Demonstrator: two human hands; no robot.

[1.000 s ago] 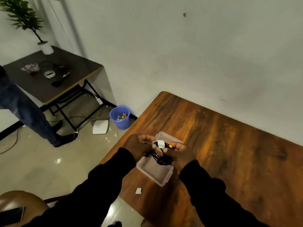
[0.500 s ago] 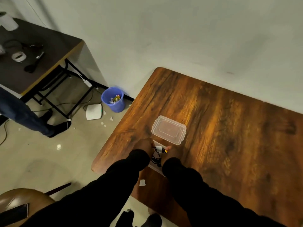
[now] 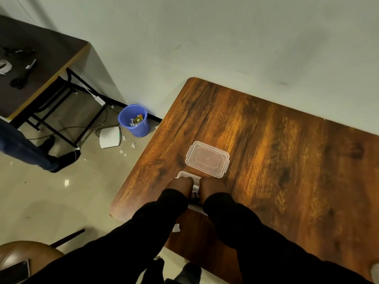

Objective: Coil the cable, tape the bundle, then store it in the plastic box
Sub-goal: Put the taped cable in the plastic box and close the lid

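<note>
My left hand [image 3: 181, 185] and my right hand [image 3: 211, 185] are close together, backs up, over the clear plastic box [image 3: 181, 174] near the wooden table's left front edge. Between them shows the black coiled cable bundle [image 3: 194, 200] with a white tape strip [image 3: 195, 189] on it, low inside the box. Both hands seem to hold the bundle, though the fingers are hidden. The hands and sleeves cover most of the box. Its clear lid [image 3: 207, 158] lies flat on the table just beyond the hands.
A white paper scrap [image 3: 176, 228] lies by the wooden table's [image 3: 287, 160] front edge. On the floor to the left stand a blue bin [image 3: 134, 120], a second table [image 3: 41, 64] with scissors, and a person's legs [image 3: 24, 148]. A brown chair [image 3: 24, 257] sits bottom left.
My hands have gone down and towards me with the taped bundle, from above the box to inside it. The view has tilted, and the lid now shows beyond the hands.
</note>
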